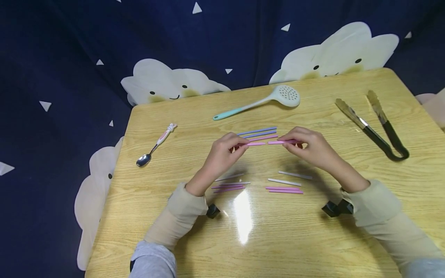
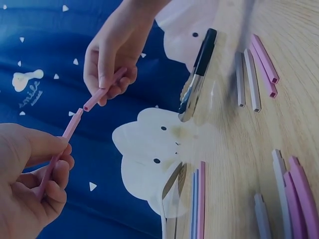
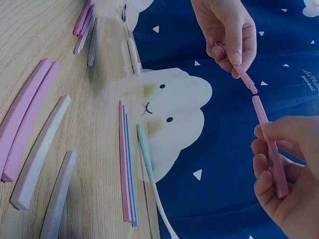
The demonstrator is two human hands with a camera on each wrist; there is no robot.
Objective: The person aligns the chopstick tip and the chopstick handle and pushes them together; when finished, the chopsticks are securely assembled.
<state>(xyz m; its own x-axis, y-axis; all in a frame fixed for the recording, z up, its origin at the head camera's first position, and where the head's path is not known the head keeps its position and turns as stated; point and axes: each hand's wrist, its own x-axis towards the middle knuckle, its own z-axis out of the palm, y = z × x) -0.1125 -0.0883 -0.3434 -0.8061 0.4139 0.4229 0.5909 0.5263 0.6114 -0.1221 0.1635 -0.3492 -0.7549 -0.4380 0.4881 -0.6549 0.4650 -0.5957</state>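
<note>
Two pink sticks, raised end to end above the table [image 1: 118, 208].
Left to right, as I watch: the left hand [image 1: 224, 148] pinches the left pink stick [image 1: 258, 144], its stepped, narrower tip pointing right; a slim gap follows; then the right pink stick [image 1: 276, 142], its hollow-looking end facing left, pinched in the right hand [image 1: 310, 146]. I judge both sticks light, stiff and smooth, likely plastic, with the thin tip most fragile. Grip the thicker shaft behind each facing end, leaving tip and opening uncovered.
</note>
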